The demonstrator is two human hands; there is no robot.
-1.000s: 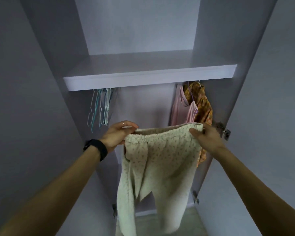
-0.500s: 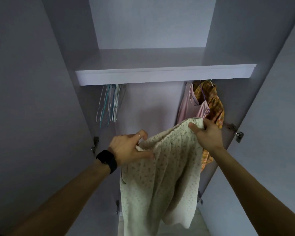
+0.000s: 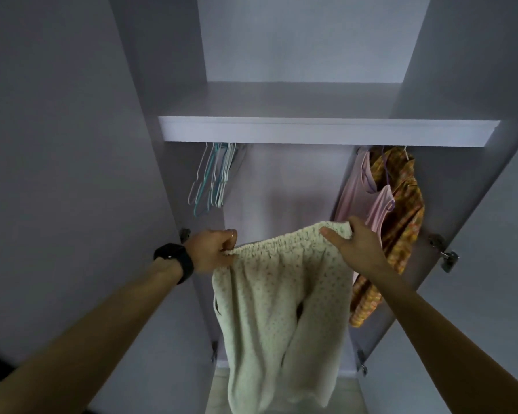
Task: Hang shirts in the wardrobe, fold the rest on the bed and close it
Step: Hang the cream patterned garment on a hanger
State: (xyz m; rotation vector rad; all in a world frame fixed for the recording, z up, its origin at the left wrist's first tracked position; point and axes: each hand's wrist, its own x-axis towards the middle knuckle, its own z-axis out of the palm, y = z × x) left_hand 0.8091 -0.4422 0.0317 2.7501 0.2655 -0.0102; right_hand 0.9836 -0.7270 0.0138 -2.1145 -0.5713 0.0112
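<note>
Both arms are up in front of the open pale lilac wardrobe (image 3: 296, 40). The left hand (image 3: 213, 249), with a black wristwatch (image 3: 175, 259) on its wrist and a thin ring (image 3: 231, 233) on one finger, has its fingers curled tight round the left end of a gathered elastic waistband. The right hand (image 3: 358, 249) pinches the other end, thumb laid on the near face and the other fingers tucked behind the cloth.

Between the two hangs the cream, finely speckled soft-cloth garment (image 3: 281, 300); its waistband is stretched across the middle of the view, rising toward two o'clock, and the rest drops loose toward six o'clock, held in front of the wardrobe's opening and on no hanger.

At twelve o'clock sits the flat white shelf (image 3: 326, 131). Under it, at ten o'clock from the garment, hangs a bunch of empty thin hangers in white and teal (image 3: 213, 177). At two o'clock a pale pink sleeveless top (image 3: 353, 192) hangs just beside an orange-yellow patterned shirt (image 3: 401, 210), the two overlapping; the right hand sits in front of the pink top's lower part. Out at three o'clock, a metal hinge (image 3: 447, 259) shows on the inside of the right-hand door.
</note>
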